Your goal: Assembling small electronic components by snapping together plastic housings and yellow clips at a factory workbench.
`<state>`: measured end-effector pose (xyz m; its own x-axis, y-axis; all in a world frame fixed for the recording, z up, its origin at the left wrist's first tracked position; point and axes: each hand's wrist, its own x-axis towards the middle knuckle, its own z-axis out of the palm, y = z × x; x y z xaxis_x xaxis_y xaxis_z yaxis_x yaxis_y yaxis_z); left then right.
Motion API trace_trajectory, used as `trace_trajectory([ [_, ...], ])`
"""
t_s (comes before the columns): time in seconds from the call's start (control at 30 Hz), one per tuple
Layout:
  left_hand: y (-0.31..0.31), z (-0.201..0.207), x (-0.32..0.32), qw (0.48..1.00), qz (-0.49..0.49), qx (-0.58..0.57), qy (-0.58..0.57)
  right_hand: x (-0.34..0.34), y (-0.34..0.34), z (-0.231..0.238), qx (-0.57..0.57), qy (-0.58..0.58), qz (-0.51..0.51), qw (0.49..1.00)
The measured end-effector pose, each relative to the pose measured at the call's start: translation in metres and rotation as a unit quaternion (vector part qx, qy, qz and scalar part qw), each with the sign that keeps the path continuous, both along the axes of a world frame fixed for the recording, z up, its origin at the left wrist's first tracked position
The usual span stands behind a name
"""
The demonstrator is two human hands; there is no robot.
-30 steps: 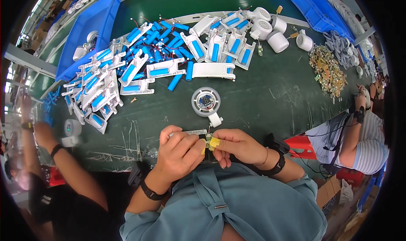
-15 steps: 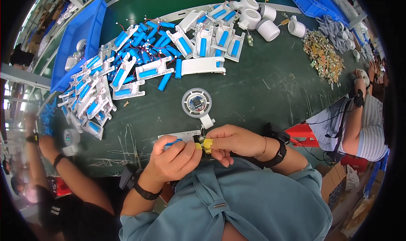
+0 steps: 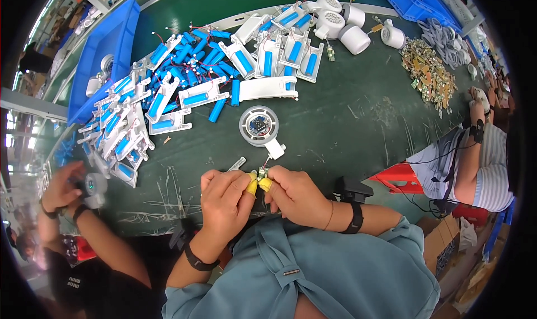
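Far left, lower frame: a co-worker's hands [image 3: 61, 187] hold a small round white part [image 3: 94, 183] at the edge of the dark green table [image 3: 358, 112]; dark bands sit on both wrists.
Upper left: a long blue plastic tray [image 3: 103, 53] lies along the table's far side with a few white parts inside.
Left to upper centre: a heap of white plastic handle shells fitted with blue cylindrical battery cells [image 3: 190, 78] spreads from the tray toward the middle of the frame, with thin red wires among them.
Centre: a round white housing with a small dark circuit board in it [image 3: 259, 125] lies flat on the table, just above the person's hands and apart from them.
Lower centre, left hand [image 3: 224, 204]: fingers curled together, thumb tip in a yellow finger cot [image 3: 252, 187], pinching the tiny green circuit board [image 3: 262, 172] from its left side.
Lower centre, right hand [image 3: 299, 196]: closed on the same tiny board from the right, its own yellow-capped fingertip touching the left one; a black wristband is on this wrist.
Board's place: between the two thumbs, held just above the table's near edge.
Upper right: several white round fan heads [image 3: 344, 22] stand beside a pile of small yellowish-green circuit pieces [image 3: 428, 76].
Far right: another person in a striped shirt [image 3: 481, 162] sits on a red stool [image 3: 398, 179].
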<state>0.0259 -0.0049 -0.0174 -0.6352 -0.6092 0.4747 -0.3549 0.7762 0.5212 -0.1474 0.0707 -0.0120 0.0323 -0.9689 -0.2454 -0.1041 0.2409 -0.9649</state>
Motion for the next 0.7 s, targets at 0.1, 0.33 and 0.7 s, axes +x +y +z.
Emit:
trace_trajectory([
  [0.1, 0.006, 0.003, -0.003, 0.999, 0.018, 0.038, 0.01, 0.004, 0.002, -0.009, -0.063, 0.064, -0.003, 0.996],
  [0.33, 0.022, 0.007, -0.008, 0.966, 0.074, 0.24, 0.057, 0.009, 0.006, -0.014, -0.134, 0.154, -0.027, 0.979],
  [0.7, 0.02, 0.009, -0.011, 0.958, 0.075, 0.265, 0.076, 0.009, 0.009, -0.011, -0.12, 0.112, -0.041, 0.986],
])
